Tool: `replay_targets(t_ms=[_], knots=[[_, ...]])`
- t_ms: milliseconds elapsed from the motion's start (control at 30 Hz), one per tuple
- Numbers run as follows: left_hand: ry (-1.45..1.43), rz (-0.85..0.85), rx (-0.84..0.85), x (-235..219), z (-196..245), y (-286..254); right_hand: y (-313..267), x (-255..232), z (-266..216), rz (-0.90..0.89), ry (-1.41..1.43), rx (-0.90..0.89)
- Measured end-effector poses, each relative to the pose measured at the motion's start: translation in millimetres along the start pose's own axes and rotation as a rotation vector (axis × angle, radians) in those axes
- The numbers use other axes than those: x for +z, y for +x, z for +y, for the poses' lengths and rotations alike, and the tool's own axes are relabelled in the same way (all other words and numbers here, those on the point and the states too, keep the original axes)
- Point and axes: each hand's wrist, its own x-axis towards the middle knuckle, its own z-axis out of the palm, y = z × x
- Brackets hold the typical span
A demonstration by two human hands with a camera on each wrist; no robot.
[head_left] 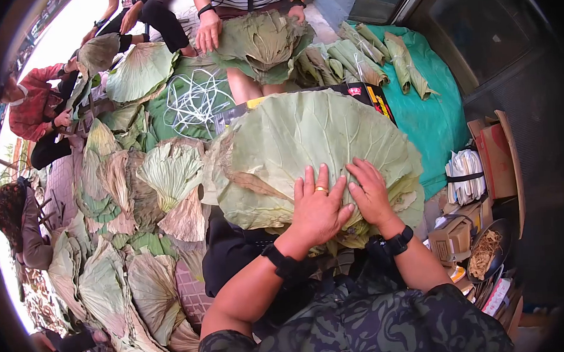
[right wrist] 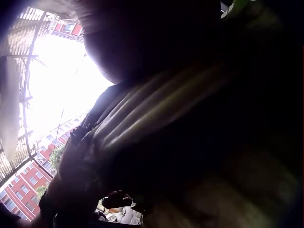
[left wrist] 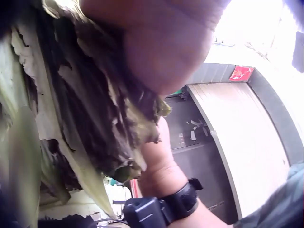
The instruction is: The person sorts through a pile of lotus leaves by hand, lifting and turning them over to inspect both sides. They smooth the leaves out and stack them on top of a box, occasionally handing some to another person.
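Observation:
A broad stack of pale green dried leaves lies in front of the person, fanned out with veins showing. The left hand, with a ring, rests flat on its near part, fingers spread. Beside it the right hand lies on the same leaves, fingers extended. In the left wrist view the left hand is above the ragged, layered leaf edges, with the other forearm behind. The right wrist view is mostly dark; part of the right hand shows near ribbed leaf folds.
Opposite, another person handles a leaf bundle. White string lies on green leaves. Rolled bundles rest on a teal cover. Leaf piles spread at left, near other people. Cardboard boxes and a bowl stand right.

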Motion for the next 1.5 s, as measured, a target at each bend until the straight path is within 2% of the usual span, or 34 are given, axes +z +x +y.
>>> replay_targets(t_ms=[67, 300, 367, 467, 833, 1200, 1300, 1367, 1433, 1500], knots=[[0.017, -0.059, 0.014, -5.5, 2.1, 0.7, 0.3, 3.5, 4.0, 0.027, 0.056, 0.031], [0.010, -0.034, 0.035, -5.5, -1.6, -4.4, -0.3, -3.3, -3.5, 0.024, 0.013, 0.000], [0.000, -0.017, 0.042, -2.9, -4.4, -5.7, -1.1, -6.4, -7.0, 0.022, 0.149, 0.062], [-0.012, 0.007, 0.063, -1.7, -7.1, -7.3, -4.8, -9.9, -23.4, 0.029, 0.187, 0.057], [-0.038, 0.067, 0.106, -7.7, -13.1, -2.7, -12.0, 5.2, -22.3, 0.044, 0.071, 0.051], [-0.081, 0.026, 0.129, -15.7, -18.4, -0.9, -9.5, 1.4, -24.7, 0.049, 0.027, 0.015], [-0.147, 0.059, 0.104, -19.3, -19.1, -0.5, -3.9, -14.8, -35.5, 0.044, 0.138, 0.037], [-0.172, 0.072, 0.091, -19.5, -21.6, 1.0, 3.5, -37.5, -55.7, 0.187, 0.237, 0.013], [-0.201, 0.082, 0.082, -18.7, -22.6, 1.9, 15.3, -71.2, -86.9, 0.233, 0.409, -0.089], [-0.195, 0.069, 0.082, -20.0, -23.1, 3.1, 21.3, -107.5, -120.1, 0.330, 0.576, -0.315]])
